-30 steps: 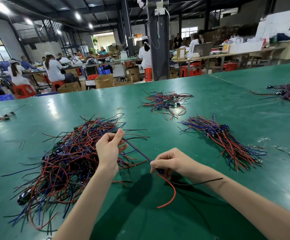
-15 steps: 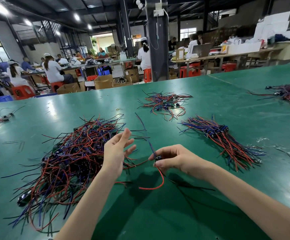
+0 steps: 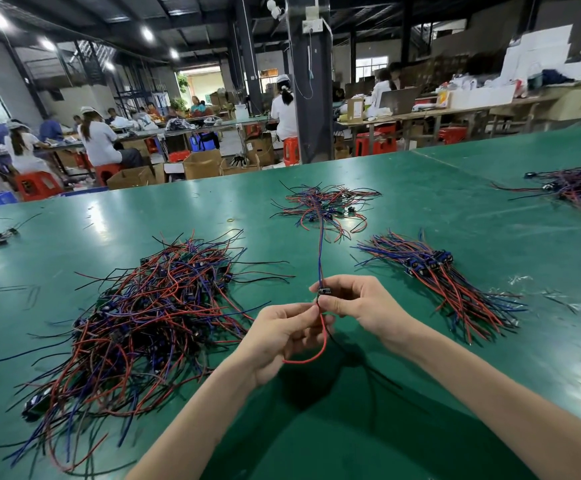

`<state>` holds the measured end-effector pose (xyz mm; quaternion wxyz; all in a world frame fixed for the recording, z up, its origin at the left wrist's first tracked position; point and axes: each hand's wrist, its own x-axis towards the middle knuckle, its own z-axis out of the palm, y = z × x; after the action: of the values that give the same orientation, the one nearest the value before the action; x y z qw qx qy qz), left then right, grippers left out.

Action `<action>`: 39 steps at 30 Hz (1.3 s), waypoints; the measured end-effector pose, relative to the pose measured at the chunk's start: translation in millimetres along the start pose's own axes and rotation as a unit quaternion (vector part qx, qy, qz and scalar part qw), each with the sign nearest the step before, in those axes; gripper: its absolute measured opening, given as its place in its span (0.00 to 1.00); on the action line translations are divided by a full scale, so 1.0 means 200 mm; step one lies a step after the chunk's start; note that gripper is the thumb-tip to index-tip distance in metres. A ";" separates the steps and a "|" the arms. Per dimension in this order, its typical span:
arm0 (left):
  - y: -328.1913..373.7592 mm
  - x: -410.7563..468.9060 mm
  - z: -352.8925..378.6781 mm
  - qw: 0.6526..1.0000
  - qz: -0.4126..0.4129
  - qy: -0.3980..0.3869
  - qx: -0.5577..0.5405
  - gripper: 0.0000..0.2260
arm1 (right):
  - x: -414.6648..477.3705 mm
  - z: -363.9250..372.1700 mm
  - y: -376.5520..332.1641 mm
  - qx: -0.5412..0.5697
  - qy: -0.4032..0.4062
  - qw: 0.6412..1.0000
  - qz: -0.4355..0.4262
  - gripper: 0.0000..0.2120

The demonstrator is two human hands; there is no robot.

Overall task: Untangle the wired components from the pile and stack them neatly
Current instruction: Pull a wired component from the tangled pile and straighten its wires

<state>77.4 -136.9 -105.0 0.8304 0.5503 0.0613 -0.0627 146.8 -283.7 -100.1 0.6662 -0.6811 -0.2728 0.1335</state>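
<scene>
Red, blue, black wire pile (image 3: 150,317) on glossy green table (image 3: 420,209)

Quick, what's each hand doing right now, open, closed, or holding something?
Left hand: closed, pinching the red wire of the wired component.
Right hand: closed, pinching the wired component at its black body.

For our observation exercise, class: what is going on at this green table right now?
A person holds one wired component above the green table. The right hand pinches its small black part, and the left hand pinches the wires just below. Red and blue wires stick upward from it. The tangled pile lies to the left, a neater stack to the right.
</scene>
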 end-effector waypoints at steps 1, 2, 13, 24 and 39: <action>0.00 0.00 0.00 1.000 -0.005 0.002 -0.009 0.09 | 0.00 0.00 0.00 -0.001 0.003 1.000 0.002 0.08; 0.00 0.00 0.01 1.000 -0.010 0.006 -0.011 0.08 | 0.00 0.00 0.00 -0.004 0.005 1.000 0.003 0.08; -0.01 0.02 0.01 0.999 -0.034 0.023 -0.006 0.06 | -0.01 0.01 -0.01 -0.015 0.008 1.000 0.015 0.05; -0.02 0.02 0.01 1.000 -0.011 0.002 -0.019 0.15 | 0.01 0.01 0.00 0.095 -0.012 0.989 0.109 0.09; -0.06 0.01 0.04 0.998 0.019 0.012 0.050 0.07 | 0.00 0.00 0.00 0.067 0.016 0.996 0.059 0.11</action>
<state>76.9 -148.2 -112.4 0.8020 0.5929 0.0581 -0.0435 147.1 -283.3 -100.7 0.7053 -0.6520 -0.2124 0.1798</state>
